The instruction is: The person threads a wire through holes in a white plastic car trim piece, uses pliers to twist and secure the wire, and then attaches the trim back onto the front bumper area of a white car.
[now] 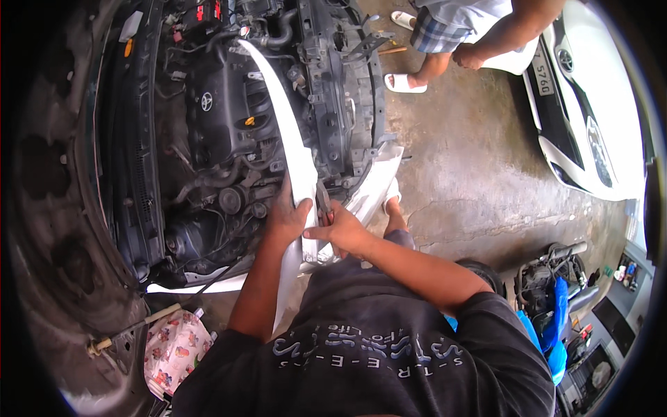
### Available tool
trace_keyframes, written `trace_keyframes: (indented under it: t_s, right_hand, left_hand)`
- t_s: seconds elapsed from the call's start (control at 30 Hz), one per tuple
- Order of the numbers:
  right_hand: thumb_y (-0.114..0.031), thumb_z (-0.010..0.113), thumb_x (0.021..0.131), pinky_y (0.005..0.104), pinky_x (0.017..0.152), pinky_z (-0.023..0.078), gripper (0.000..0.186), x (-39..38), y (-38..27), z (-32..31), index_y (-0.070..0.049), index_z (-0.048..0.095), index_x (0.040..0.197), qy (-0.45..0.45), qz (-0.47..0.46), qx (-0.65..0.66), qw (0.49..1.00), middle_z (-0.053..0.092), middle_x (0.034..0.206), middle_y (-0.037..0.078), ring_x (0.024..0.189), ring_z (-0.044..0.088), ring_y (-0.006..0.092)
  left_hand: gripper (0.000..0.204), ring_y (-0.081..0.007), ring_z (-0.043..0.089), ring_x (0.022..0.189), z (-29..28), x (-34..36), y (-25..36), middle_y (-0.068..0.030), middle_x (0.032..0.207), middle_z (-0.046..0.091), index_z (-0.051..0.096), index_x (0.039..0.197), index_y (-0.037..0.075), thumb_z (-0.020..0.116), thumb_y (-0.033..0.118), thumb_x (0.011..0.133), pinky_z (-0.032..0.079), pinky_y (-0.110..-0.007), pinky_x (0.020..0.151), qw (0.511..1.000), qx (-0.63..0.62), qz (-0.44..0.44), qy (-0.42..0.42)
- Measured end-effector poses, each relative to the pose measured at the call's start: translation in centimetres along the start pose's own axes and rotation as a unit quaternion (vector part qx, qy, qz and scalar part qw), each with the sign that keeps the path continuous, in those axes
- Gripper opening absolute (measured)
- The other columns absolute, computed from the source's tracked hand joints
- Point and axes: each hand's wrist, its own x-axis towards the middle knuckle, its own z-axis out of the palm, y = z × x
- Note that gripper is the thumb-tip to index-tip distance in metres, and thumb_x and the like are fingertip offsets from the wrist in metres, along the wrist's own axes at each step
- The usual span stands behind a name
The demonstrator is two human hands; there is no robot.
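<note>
A long, curved white body panel strip [274, 90] stretches from my hands out over the engine bay. My left hand [286, 217] is closed round its near end, thumb on top. Beside it, my right hand [340, 231] is wrapped round a dark metal tool that looks like pliers [322, 197], its jaws lying against the strip's right edge. A finger of that hand touches the strip's near end. The tool's handles are mostly hidden in the palm. Another white painted panel [379, 177] lies behind my right hand at the car's front corner.
The open engine bay [208, 139] with its black engine cover lies ahead, under a raised hood [55, 174] at left. A person in plaid shorts [439, 35] stands on the wet concrete floor [472, 146]. A white car [590, 90] and a motorcycle [552, 274] are at right.
</note>
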Motion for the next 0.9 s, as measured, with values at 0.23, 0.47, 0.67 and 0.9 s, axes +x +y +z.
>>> trace_keyframes:
  t_s: [0.23,0.47,0.67,0.9]
  right_hand:
    - [-0.023,0.092,0.082,0.0326,0.032,0.041,0.075,-0.5,-0.8,0.0,0.001,0.040,0.130,0.017,0.007,0.081,0.997,0.057,0.082,0.008,0.040,0.050,0.0157]
    - [-0.016,0.084,0.090,0.0375,0.028,0.045,0.052,2.7,-1.0,-3.0,0.000,0.042,0.117,0.018,-0.005,0.208,0.978,0.057,0.075,0.010,0.042,0.057,0.0229]
    - [-0.013,0.082,0.089,0.0405,0.026,0.042,0.052,5.2,-1.5,-6.3,0.005,0.045,0.119,0.096,-0.027,0.183,0.978,0.061,0.077,0.016,0.035,0.053,0.0270]
    - [-0.018,0.085,0.087,0.0399,0.027,0.040,0.045,5.8,-1.5,-7.7,0.002,0.051,0.110,0.194,-0.030,0.030,0.980,0.065,0.078,0.014,0.043,0.057,0.0239]
  left_hand:
    - [0.078,-0.0493,0.063,0.124,0.3,2.4,-0.5,-0.0327,0.131,0.062,0.050,0.160,0.013,0.071,0.029,0.087,0.049,-0.050,0.106,0.995,0.079,0.043,-0.049]
    - [0.073,-0.0354,0.063,0.133,1.6,8.3,0.4,-0.0256,0.143,0.066,0.048,0.159,0.005,0.069,0.028,0.093,0.046,-0.042,0.112,0.991,0.076,0.029,-0.104]
    - [0.090,-0.0401,0.054,0.145,2.1,9.2,-1.3,-0.0318,0.151,0.057,0.035,0.167,0.010,0.070,0.057,0.099,0.041,-0.042,0.119,0.996,0.049,-0.002,-0.074]
    - [0.088,-0.0402,0.063,0.135,0.3,3.2,-3.6,-0.0293,0.146,0.063,0.042,0.166,0.020,0.083,0.041,0.090,0.050,-0.044,0.111,0.982,0.151,-0.019,-0.111]
